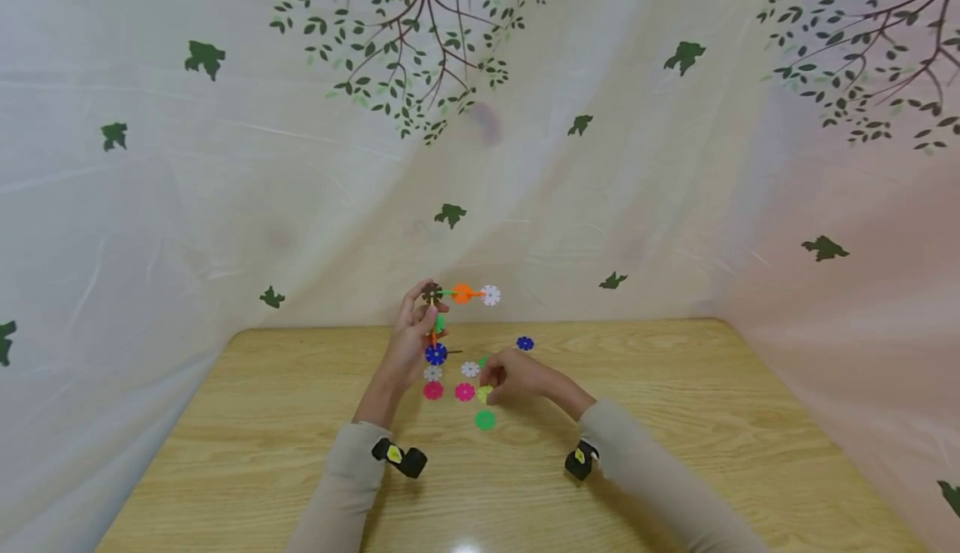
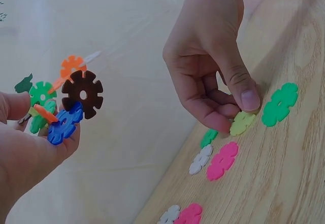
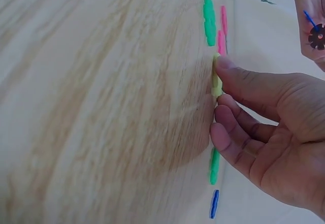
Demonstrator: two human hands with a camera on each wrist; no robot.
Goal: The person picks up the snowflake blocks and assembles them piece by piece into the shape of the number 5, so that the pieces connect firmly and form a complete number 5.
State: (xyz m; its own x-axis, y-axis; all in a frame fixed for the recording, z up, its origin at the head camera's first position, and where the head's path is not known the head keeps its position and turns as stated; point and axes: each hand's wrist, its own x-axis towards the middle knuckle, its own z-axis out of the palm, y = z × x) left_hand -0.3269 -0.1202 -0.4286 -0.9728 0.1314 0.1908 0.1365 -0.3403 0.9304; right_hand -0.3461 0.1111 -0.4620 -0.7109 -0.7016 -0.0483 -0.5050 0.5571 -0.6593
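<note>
My left hand (image 1: 407, 346) holds up a linked chain of notched plastic flower discs above the table. In the left wrist view the chain shows a brown disc (image 2: 91, 88), a blue disc (image 2: 62, 127), green discs and an orange disc (image 2: 71, 65); a white disc (image 1: 491, 295) ends it at the right. Down at the tabletop, my right hand (image 1: 519, 372) pinches a yellow disc (image 2: 242, 123) between thumb and fingers. The right wrist view shows the yellow disc (image 3: 217, 79) edge-on, with the thumb at one end of it. Part of the chain is hidden by the left fingers.
Loose discs lie around the right hand on the wooden table (image 1: 262, 436): a green one (image 1: 486, 420), two pink ones, including one (image 1: 465, 392) beside the yellow disc, white ones (image 1: 470, 369) and a blue one (image 1: 525, 343). Behind the table hangs a printed curtain (image 1: 337, 203).
</note>
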